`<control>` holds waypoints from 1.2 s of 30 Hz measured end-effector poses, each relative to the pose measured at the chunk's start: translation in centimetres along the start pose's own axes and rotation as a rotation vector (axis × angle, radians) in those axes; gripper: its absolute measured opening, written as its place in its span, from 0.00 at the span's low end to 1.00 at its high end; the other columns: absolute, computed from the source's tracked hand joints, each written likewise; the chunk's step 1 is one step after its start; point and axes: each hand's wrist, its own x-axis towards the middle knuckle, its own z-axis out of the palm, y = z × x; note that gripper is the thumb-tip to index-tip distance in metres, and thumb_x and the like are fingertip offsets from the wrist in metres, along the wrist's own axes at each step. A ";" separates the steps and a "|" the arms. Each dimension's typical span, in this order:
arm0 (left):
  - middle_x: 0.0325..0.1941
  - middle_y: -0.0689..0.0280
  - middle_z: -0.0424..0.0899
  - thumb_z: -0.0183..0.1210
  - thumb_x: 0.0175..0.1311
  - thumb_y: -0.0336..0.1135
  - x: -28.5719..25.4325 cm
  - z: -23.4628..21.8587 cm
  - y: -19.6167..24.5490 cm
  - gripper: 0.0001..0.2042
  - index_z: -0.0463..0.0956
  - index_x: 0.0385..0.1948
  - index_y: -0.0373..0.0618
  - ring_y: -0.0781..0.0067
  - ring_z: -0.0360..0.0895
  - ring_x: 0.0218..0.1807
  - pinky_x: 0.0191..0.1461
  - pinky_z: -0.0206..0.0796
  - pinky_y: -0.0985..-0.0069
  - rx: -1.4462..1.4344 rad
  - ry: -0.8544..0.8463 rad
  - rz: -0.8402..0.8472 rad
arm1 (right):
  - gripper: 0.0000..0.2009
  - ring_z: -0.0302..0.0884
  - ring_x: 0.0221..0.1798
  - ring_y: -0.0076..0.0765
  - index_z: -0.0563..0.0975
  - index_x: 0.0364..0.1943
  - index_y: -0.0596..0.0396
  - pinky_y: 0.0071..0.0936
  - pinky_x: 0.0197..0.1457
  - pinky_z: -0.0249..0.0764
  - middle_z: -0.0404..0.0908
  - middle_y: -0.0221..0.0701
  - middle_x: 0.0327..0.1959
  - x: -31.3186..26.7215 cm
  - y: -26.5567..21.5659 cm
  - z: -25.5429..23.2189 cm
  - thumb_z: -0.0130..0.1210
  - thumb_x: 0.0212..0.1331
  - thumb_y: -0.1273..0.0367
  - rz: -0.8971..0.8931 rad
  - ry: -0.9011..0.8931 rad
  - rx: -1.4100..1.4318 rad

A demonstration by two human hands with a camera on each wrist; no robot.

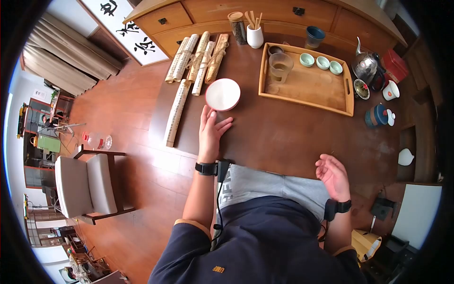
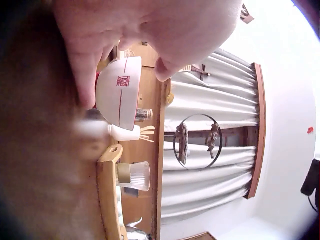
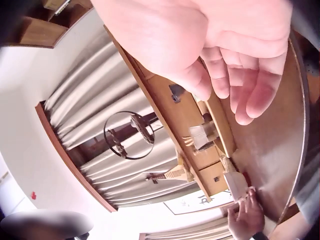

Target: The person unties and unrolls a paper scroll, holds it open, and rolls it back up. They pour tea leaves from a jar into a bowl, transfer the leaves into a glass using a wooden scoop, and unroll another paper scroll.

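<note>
A white bowl with a reddish rim (image 1: 223,94) stands upright on the table; red marks show on its outer wall (image 2: 119,92) in the left wrist view. My left hand (image 1: 211,132) is at the bowl's near side, fingers extended and spread, the foremost fingertips at its rim; whether they touch it I cannot tell. In the left wrist view the thumb stands apart from the bowl. My right hand (image 1: 333,176), palm turned up and fingers loosely curled, hangs by the table's near edge and holds nothing. The right wrist view shows its fingers (image 3: 262,92) slightly bent.
Rolled scrolls (image 1: 196,59) lie left and behind the bowl. Behind it stand a jar (image 1: 238,29) and a white tool holder (image 1: 255,37). To the right are a wooden tray (image 1: 312,97) with a glass pitcher (image 1: 281,66) and small cups (image 1: 322,62), a kettle (image 1: 366,66) and a blue pot (image 1: 376,116).
</note>
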 end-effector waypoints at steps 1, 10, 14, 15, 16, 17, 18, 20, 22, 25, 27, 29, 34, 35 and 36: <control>0.77 0.58 0.60 0.48 0.78 0.42 0.3 0.1 0.0 0.33 0.44 0.78 0.46 0.45 0.81 0.59 0.61 0.75 0.60 0.001 -0.017 -0.018 | 0.12 0.82 0.38 0.32 0.77 0.54 0.58 0.29 0.43 0.77 0.84 0.38 0.43 0.0 -0.2 0.1 0.51 0.73 0.69 0.019 0.000 -0.016; 0.70 0.53 0.69 0.44 0.78 0.32 2.9 2.7 -0.1 0.27 0.49 0.77 0.49 0.51 0.81 0.59 0.63 0.74 0.59 -0.086 -0.042 0.010 | 0.12 0.85 0.39 0.35 0.76 0.56 0.58 0.29 0.43 0.80 0.85 0.40 0.45 0.7 -1.9 0.5 0.50 0.74 0.69 0.175 0.002 -0.024; 0.69 0.53 0.70 0.44 0.77 0.30 3.3 3.5 0.2 0.27 0.51 0.76 0.47 0.53 0.81 0.59 0.62 0.74 0.60 -0.074 -0.028 -0.009 | 0.12 0.85 0.39 0.33 0.76 0.56 0.58 0.28 0.43 0.79 0.85 0.39 0.45 0.5 -1.9 0.9 0.51 0.74 0.69 0.181 0.026 -0.037; 0.69 0.53 0.71 0.44 0.76 0.30 3.4 3.5 0.2 0.27 0.52 0.76 0.47 0.54 0.81 0.58 0.62 0.75 0.61 -0.072 -0.016 -0.014 | 0.12 0.84 0.39 0.32 0.77 0.56 0.58 0.27 0.43 0.78 0.85 0.38 0.46 0.5 -2.1 1.2 0.51 0.74 0.69 0.184 0.048 -0.050; 0.68 0.54 0.71 0.44 0.76 0.29 3.6 3.5 0.2 0.27 0.52 0.75 0.46 0.55 0.81 0.58 0.61 0.75 0.62 -0.075 -0.004 -0.019 | 0.12 0.84 0.39 0.32 0.77 0.56 0.58 0.27 0.43 0.78 0.85 0.38 0.46 0.5 -2.5 1.7 0.51 0.74 0.69 0.178 0.053 -0.060; 0.68 0.54 0.71 0.44 0.76 0.29 3.7 3.5 0.2 0.27 0.52 0.75 0.46 0.55 0.81 0.58 0.61 0.75 0.62 -0.090 -0.008 -0.018 | 0.12 0.83 0.40 0.30 0.77 0.55 0.58 0.26 0.43 0.78 0.85 0.37 0.46 0.4 -3.2 2.9 0.51 0.74 0.70 0.174 0.033 -0.153; 0.68 0.54 0.71 0.44 0.76 0.29 3.7 3.4 0.4 0.27 0.52 0.75 0.45 0.57 0.82 0.57 0.61 0.76 0.63 -0.063 -0.019 -0.024 | 0.12 0.82 0.40 0.29 0.77 0.55 0.58 0.25 0.43 0.77 0.84 0.36 0.46 0.3 -4.1 4.4 0.52 0.73 0.70 0.172 0.011 -0.247; 0.68 0.55 0.72 0.44 0.75 0.28 3.2 2.9 0.5 0.27 0.53 0.75 0.45 0.60 0.82 0.56 0.60 0.77 0.64 -0.051 -0.027 -0.034 | 0.11 0.81 0.41 0.25 0.78 0.55 0.58 0.23 0.44 0.77 0.84 0.33 0.46 0.6 -7.3 8.1 0.54 0.72 0.71 0.170 -0.050 -0.259; 0.67 0.56 0.72 0.44 0.75 0.28 2.4 2.7 0.6 0.28 0.52 0.76 0.45 0.64 0.82 0.54 0.59 0.78 0.66 -0.032 -0.046 -0.056 | 0.12 0.80 0.41 0.23 0.78 0.54 0.58 0.22 0.44 0.77 0.84 0.32 0.46 1.6 -11.0 12.1 0.56 0.71 0.71 0.036 -0.230 -0.510; 0.68 0.57 0.71 0.45 0.74 0.28 0.7 2.5 0.8 0.29 0.51 0.77 0.45 0.68 0.82 0.53 0.58 0.78 0.68 -0.055 -0.096 -0.115 | 0.13 0.80 0.41 0.22 0.78 0.55 0.60 0.21 0.43 0.77 0.84 0.31 0.45 4.2 -16.0 18.1 0.57 0.70 0.71 -0.140 -0.320 -0.707; 0.70 0.58 0.70 0.45 0.74 0.28 -0.2 2.2 0.4 0.29 0.50 0.77 0.46 0.68 0.81 0.55 0.58 0.79 0.69 -0.067 -0.114 -0.128 | 0.13 0.80 0.39 0.21 0.78 0.55 0.61 0.20 0.40 0.78 0.84 0.31 0.44 7.3 -18.6 22.0 0.57 0.70 0.70 -0.239 -0.395 -0.811; 0.73 0.60 0.66 0.46 0.75 0.28 -1.0 2.4 0.3 0.30 0.49 0.77 0.47 0.68 0.78 0.61 0.58 0.79 0.71 -0.045 -0.156 -0.134 | 0.14 0.80 0.38 0.20 0.78 0.55 0.61 0.20 0.36 0.79 0.84 0.31 0.41 11.9 -21.0 25.8 0.57 0.70 0.69 -0.297 -0.459 -0.968; 0.73 0.60 0.67 0.46 0.74 0.28 -3.1 2.9 0.1 0.30 0.50 0.77 0.45 0.67 0.78 0.62 0.57 0.79 0.70 -0.013 -0.267 -0.158 | 0.22 0.81 0.41 0.23 0.74 0.61 0.61 0.22 0.39 0.82 0.83 0.31 0.46 24.2 -25.6 31.9 0.59 0.69 0.62 -0.223 -0.357 -1.271; 0.73 0.60 0.67 0.46 0.74 0.28 -3.3 2.8 0.1 0.30 0.50 0.77 0.45 0.67 0.77 0.62 0.57 0.79 0.70 0.005 -0.291 -0.166 | 0.23 0.81 0.41 0.24 0.74 0.61 0.61 0.24 0.40 0.83 0.83 0.32 0.47 26.2 -26.0 32.8 0.60 0.68 0.60 -0.208 -0.341 -1.321; 0.73 0.60 0.67 0.46 0.74 0.28 -3.3 2.7 -0.2 0.30 0.50 0.77 0.45 0.67 0.77 0.62 0.57 0.79 0.70 -0.004 -0.303 -0.166 | 0.25 0.82 0.42 0.24 0.74 0.61 0.61 0.25 0.41 0.83 0.83 0.32 0.48 28.2 -26.2 33.6 0.61 0.67 0.58 -0.190 -0.327 -1.370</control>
